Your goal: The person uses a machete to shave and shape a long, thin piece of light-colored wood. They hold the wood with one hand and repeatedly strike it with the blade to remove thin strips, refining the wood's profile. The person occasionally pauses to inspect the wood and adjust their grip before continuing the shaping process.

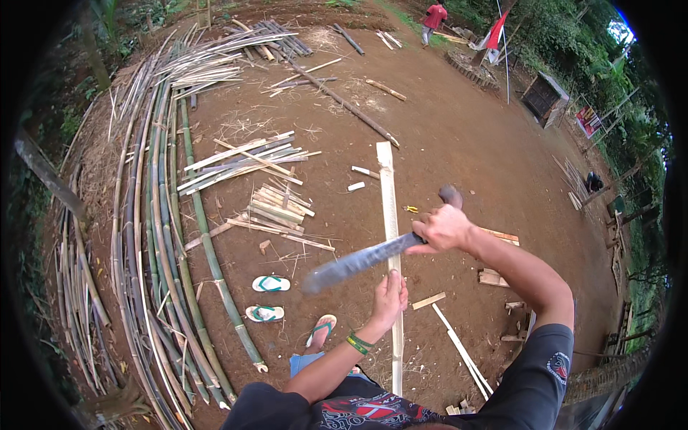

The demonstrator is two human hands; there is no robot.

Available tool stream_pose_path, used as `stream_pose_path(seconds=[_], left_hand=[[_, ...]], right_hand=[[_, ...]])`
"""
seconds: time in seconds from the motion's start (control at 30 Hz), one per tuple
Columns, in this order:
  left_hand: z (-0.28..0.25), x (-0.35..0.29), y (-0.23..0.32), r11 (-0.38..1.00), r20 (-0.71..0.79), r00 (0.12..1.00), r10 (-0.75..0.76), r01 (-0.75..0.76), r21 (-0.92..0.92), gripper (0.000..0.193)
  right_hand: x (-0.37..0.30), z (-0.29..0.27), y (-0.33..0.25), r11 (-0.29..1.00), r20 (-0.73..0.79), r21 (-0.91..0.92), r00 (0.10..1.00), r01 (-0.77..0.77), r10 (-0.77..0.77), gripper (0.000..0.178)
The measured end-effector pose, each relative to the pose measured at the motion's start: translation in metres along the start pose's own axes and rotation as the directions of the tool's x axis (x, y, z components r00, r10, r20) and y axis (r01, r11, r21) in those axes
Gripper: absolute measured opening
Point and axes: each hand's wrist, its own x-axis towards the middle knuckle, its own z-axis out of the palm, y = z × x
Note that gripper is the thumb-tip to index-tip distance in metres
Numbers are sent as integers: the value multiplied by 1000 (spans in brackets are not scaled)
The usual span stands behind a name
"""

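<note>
My right hand point(446, 227) is wrapped round the handle of a machete point(358, 263), whose dark knob end sticks out beyond the fist. The grey blade points left and slants across a long split bamboo strip point(388, 193); I cannot tell whether it touches the strip. Its tip is slightly blurred. Just nearer than the blade, my left hand point(389, 301) grips the strip, thumb pointing away from me along it. The pale strip runs from my body out to the far ground, with a rough node near its far end.
Long bamboo poles point(204, 236) lie on the left, beside piles of split strips point(244, 161) and short pieces point(279, 208). White sandals point(271, 284) are near my sandalled foot point(322, 331). Yellow pliers point(411, 209) lie right of the strip. A person in red point(434, 18) is far off.
</note>
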Motion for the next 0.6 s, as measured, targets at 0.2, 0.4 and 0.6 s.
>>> stream_pose_path(seconds=[0.2,0.4,0.6], left_hand=[[-9,6,-26,997,6,997,73,-74,31,36],[-9,-10,-44,992,16,998,57,-58,112,35],[-7,5,-6,999,-11,999,33,-32,41,36]], right_hand=[[27,-9,2,849,-9,104,853,-518,522,69],[-11,1,14,991,-29,-122,999,-49,45,67],[14,-6,-20,970,-64,30,968,-243,244,65]])
